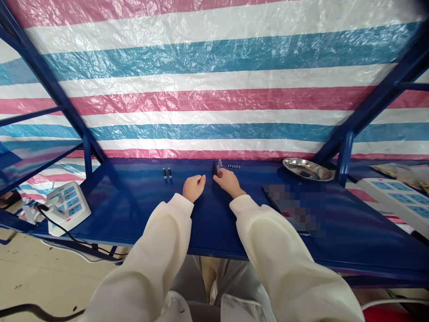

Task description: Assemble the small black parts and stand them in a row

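My left hand (194, 188) rests over the middle of the blue table (134, 201), its fingers curled closed. A small dark spot shows between thumb and finger, too small to name. Just right of it, my right hand (229, 182) pinches with its fingertips at a cluster of small black parts (214, 167). Whether it grips one of them I cannot make out. Small clear parts (219, 164) stand beside the black ones. A row of several tiny dark pieces (233, 167) lies beyond my right hand. Left of my left hand are two small black-and-white cylinders (166, 173).
A shiny metal dish (308, 170) sits at the back right. A dark flat device (288, 210), partly blurred, lies right of my right forearm. White power strips (69, 206) are at both ends. Blue frame posts (345, 156) and a striped sheet (214, 103) bound the table.
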### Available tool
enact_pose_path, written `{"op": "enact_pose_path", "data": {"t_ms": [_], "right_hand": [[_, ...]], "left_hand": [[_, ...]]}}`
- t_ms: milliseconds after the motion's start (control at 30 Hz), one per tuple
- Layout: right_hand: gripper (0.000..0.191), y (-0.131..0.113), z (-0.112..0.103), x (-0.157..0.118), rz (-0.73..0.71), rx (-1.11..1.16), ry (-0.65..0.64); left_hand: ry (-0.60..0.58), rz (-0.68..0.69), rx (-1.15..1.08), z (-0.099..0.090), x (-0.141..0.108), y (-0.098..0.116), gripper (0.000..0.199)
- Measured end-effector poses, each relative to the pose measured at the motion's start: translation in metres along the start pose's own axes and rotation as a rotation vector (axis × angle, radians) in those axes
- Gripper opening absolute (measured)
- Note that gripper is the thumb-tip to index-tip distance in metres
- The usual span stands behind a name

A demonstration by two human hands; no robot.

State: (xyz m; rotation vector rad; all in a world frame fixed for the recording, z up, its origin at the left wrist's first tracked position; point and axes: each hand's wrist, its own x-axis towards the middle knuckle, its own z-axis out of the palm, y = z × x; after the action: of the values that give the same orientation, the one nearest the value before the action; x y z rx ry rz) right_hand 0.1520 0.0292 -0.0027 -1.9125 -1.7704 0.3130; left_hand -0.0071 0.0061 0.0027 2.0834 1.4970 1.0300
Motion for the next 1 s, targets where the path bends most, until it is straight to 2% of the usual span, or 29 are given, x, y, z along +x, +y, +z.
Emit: {"op": "enact_pose_path", "data": {"t_ms": [200,700,1000], "right_hand": [[0.014,0.0019,0.0028,0.0067,0.006,0.001,0.015],[0.013,0.0006,0.0045,0.0035,-0.042,0.006,-0.006],[0.014,0.0045,-0.0024,-0.0017,-0.036,-0.082,-0.097]], "left_hand": [[-0.02,0.015,0.006,0.0005,-0.0024,0.0039,0.043],[-0.027,0.011,0.004,-0.002,-0.0034,0.0067,0.041],[-0.022,0.014,0.005,-0.0017,-0.0031,0.0057,0.042]]}}
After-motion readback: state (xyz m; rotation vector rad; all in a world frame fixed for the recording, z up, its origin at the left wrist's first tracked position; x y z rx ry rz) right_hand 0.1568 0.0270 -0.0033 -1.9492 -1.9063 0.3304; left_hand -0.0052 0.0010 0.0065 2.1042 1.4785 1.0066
